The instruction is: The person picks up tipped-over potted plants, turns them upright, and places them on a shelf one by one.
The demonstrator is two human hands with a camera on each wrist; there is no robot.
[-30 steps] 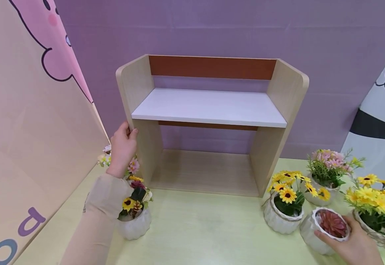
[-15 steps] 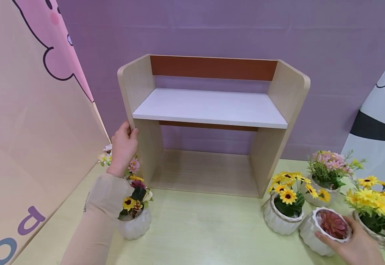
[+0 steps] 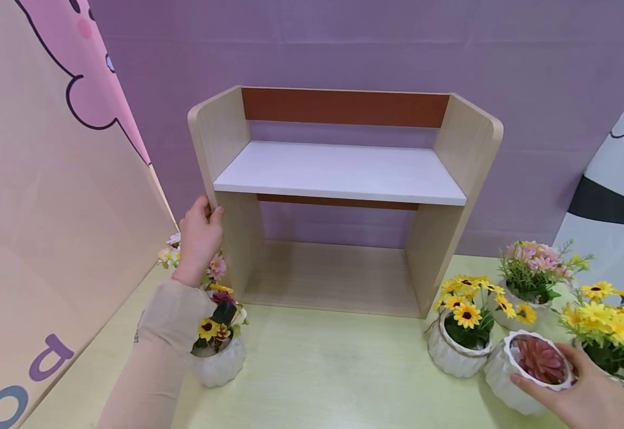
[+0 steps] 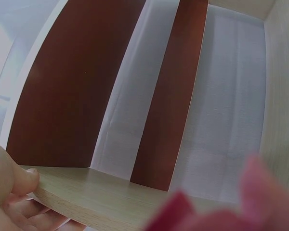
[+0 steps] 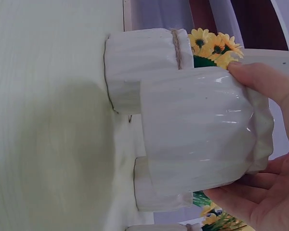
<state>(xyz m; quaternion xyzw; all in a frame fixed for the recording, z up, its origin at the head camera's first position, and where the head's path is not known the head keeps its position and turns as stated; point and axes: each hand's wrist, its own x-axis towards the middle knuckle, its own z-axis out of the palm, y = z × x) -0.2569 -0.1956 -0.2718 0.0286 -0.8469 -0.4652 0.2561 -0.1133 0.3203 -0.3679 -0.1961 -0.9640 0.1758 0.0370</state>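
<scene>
My left hand (image 3: 201, 232) grips the front edge of the left side panel of a wooden shelf (image 3: 338, 173), thumb on the inner face in the left wrist view. The shelf has a white middle board and brown back strips. At the lower right my right hand (image 3: 585, 384) holds a white ribbed flowerpot (image 5: 197, 130) by its rim, thumb on one side and fingers on the other. A dark red succulent (image 3: 539, 358) sits in that pot. In the right wrist view the pot's base is apart from the table, with a shadow beside it.
Beside the held pot stand a pot of small sunflowers (image 3: 462, 333), a pink-flowered pot (image 3: 531, 286) and a yellow-flowered pot (image 3: 607, 339). Another flowerpot (image 3: 219, 360) stands below my left forearm, with more flowers (image 3: 217, 268) behind. A printed panel (image 3: 75, 196) borders the left.
The succulent pot has risen slightly and shifted a little in my right hand. My left hand keeps its grip on the shelf's side panel.
</scene>
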